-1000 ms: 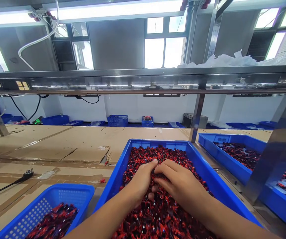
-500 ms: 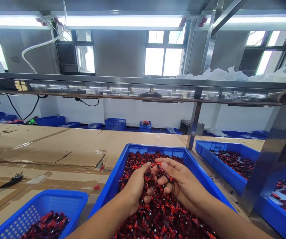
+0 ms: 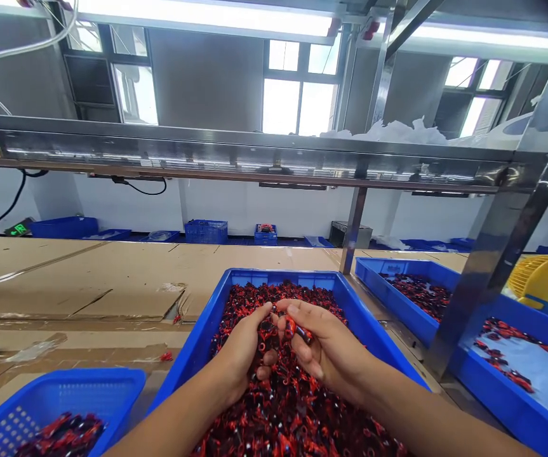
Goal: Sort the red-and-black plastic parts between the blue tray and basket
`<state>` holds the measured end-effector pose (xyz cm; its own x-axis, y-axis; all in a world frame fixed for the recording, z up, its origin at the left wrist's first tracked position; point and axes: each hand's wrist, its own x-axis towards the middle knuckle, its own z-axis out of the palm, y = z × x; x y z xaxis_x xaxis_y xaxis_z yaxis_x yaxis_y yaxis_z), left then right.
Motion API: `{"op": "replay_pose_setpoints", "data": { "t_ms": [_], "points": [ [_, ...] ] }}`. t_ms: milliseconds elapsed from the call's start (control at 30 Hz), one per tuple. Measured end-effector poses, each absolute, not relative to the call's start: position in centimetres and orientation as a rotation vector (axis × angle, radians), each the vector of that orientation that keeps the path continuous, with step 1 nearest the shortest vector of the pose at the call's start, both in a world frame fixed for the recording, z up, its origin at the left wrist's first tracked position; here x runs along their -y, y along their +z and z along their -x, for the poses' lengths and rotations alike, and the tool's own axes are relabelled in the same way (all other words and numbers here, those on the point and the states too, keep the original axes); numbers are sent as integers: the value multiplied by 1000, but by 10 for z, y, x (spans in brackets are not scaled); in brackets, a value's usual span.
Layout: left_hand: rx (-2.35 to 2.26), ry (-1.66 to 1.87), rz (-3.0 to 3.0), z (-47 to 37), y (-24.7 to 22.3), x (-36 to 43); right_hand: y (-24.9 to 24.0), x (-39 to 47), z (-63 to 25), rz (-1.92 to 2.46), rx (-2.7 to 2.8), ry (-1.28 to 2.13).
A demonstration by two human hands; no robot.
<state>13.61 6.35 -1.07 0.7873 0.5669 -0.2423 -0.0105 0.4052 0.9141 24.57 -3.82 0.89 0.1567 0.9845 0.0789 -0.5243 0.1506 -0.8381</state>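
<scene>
Both hands are held over a deep blue bin [image 3: 366,317] heaped with small glossy red-and-black parts [image 3: 297,412]. My left hand [image 3: 240,349] is cupped, its fingers curled around several of these red-and-black parts [image 3: 268,331]. Close beside it, my right hand [image 3: 326,336] has thumb and forefinger brought together near the left fingertips. Red-and-black pieces [image 3: 296,330] show in the right fingers; their exact kind is too small to make out. The curled palms hide how many parts each hand has.
A blue perforated basket [image 3: 128,387] with similar parts stands at the lower left. To the right, blue trays [image 3: 426,327] hold more, behind a metal post [image 3: 474,279]. A yellow fan [image 3: 547,276] is at far right. A metal shelf [image 3: 207,149] crosses above the cardboard-covered table [image 3: 112,266].
The view has swung to the right, showing more of the yellow fan. The right fingers have shifted, and the red-and-black pieces in them show more clearly. The left hand stays cupped.
</scene>
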Motion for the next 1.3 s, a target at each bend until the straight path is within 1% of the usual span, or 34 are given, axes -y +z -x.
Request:
{"op": "replay_pose_setpoints", "data": {
  "t_ms": [167, 300, 400, 700, 900, 1133, 1233, 1300],
  "points": [
    [-612, 382, -1104, -136, -11, -63, 15, 43, -249, 795, 659, 1320],
    [-623, 382, -1103, -137, -11, -62, 14, 42, -254, 650, 600, 1455],
    [-646, 376, -1100, -137, -10, -61, 15, 41, -255, 598, 620, 1488],
    [-636, 347, -1112, -136, -13, -61, 16, 49, -238, 554, 643, 1403],
    [-604, 274, -1124, -137, -14, -61, 11, 49, -230, 497, 742, 1360],
    [-613, 293, -1138, -136, -12, -58, 13, 53, -228, 482, 937, 1257],
    [-625, 289, -1133, -136, -10, -57, 13, 50, -231, 542, 879, 1266],
    [-631, 317, -1110, -136, -9, -56, 11, 46, -236, 697, 839, 1260]
  ]
}}
